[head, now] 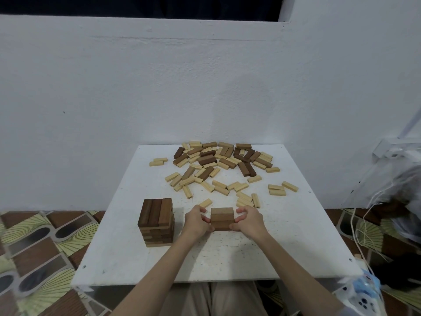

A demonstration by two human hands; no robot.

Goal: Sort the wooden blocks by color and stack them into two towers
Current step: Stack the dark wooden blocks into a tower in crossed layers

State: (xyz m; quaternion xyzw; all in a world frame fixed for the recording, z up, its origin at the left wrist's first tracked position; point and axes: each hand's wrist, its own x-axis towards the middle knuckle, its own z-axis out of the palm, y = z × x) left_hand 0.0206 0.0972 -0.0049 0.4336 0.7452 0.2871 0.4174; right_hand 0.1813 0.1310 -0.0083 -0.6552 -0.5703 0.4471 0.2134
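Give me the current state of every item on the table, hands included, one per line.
Tall dark brown wooden block tower: upright, several layers, untouched.
Small group of three dark brown wooden blocks: side by side, squeezed between both hands.
Left hand: fingers curled, gripping the group's left side.
Right hand: fingers curled, gripping its right side.
Loose pile of mixed light and dark wooden blocks: scattered, unsorted.
White square tabletop: bearing everything.
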